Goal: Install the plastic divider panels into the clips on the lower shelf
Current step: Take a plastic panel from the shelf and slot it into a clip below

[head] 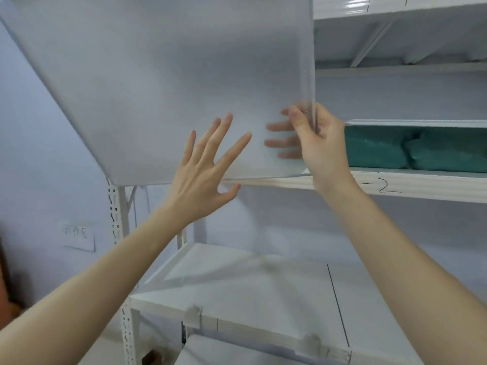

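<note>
Two hands [320, 143] on divider panel [163, 83]

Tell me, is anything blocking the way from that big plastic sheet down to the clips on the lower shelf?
Nothing visible does. The panel is held up high; the lower shelf beneath lies bare, its clips unobstructed.

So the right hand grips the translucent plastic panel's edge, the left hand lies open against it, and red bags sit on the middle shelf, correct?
Not quite: the head view shows teal-green bags, not red. The right hand grips the translucent plastic panel; the left hand is open.
</note>
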